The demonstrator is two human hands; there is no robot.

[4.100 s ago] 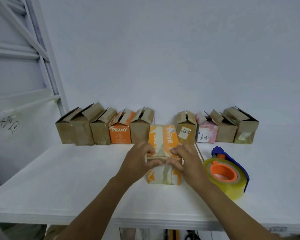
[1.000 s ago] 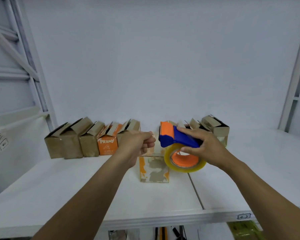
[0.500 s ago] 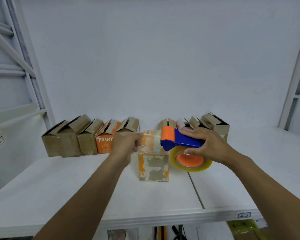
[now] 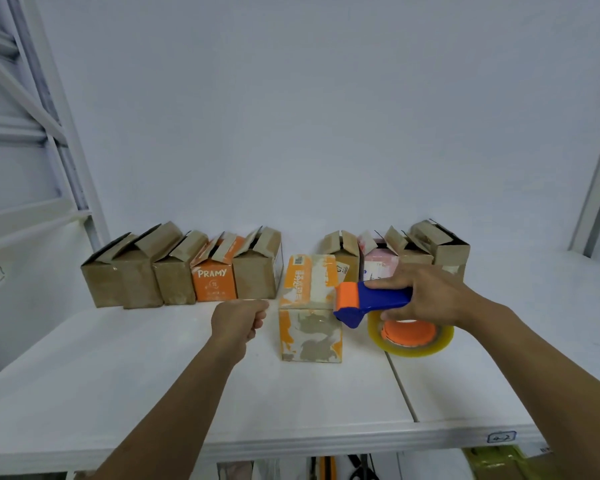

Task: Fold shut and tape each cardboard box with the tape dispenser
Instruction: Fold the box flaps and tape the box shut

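Box point(image 4: 310, 306), centre frame, flaps down, between the hands: right hand point(image 4: 430, 299) grips dispenser point(image 4: 374, 303) at box's upper right edge; left hand point(image 4: 239, 318) clenched just left, contents unclear.

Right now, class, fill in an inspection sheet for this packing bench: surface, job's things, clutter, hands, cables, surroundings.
Surface: white table, seam at right.
Job's things: orange box in front, flaps folded; tape dispenser at its top right edge; row of boxes behind, flaps up.
Clutter: nothing seen.
Hands: right hand grips dispenser; left hand curled left of box, contents unclear.
Cables: nothing seen.
Surroundings: white wall; shelf frame at left.
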